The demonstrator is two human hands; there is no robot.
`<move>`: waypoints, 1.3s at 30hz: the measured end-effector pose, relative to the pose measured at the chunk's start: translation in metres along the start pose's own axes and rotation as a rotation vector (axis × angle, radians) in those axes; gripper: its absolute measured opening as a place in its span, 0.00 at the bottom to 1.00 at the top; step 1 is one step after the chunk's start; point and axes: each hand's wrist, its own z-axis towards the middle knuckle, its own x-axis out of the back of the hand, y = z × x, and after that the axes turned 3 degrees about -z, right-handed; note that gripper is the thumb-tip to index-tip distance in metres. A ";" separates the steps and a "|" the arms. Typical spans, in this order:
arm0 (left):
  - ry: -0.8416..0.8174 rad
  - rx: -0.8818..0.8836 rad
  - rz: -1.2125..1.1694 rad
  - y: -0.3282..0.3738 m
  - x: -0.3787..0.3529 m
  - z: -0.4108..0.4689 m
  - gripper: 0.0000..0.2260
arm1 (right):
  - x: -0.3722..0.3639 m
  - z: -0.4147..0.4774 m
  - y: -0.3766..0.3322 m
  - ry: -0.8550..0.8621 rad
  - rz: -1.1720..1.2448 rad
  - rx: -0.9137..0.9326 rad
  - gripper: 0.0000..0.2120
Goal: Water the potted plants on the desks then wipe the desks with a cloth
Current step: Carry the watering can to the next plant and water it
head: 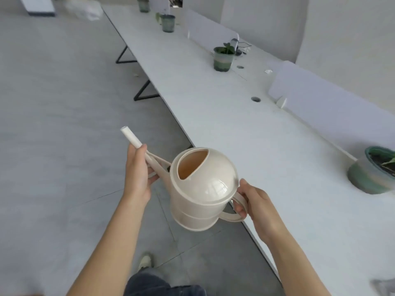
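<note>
Watering can (203, 189) held level in the air at desk (235, 124) edge. Right hand (254, 201) fingers curled through handle, bearing weight; left hand (136, 171) fingers wrapped round spout, steadying. Nearest potted plant (372, 169) off right, likely next.

Cream watering can (203, 189), green pots (222, 59)

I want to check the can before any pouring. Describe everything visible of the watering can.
The watering can is cream, glossy and plastic-looking, with a domed top and a half-moon fill opening. Whether it holds water cannot be told. Its long thin spout points up to the left, and a loop handle sits on the right. It is held in the air by the white desk. The left hand grips the spout and the right hand the handle.
</note>
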 end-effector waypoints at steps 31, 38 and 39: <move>0.086 -0.066 -0.090 0.150 0.160 0.313 0.18 | -0.269 0.286 -0.138 -0.026 0.090 0.018 0.21; 0.193 -0.111 -0.140 0.149 0.122 0.393 0.19 | -0.264 0.390 -0.167 -0.061 0.006 0.055 0.21; 0.216 -0.113 -0.148 0.148 0.116 0.403 0.18 | -0.264 0.404 -0.170 -0.076 0.003 0.059 0.20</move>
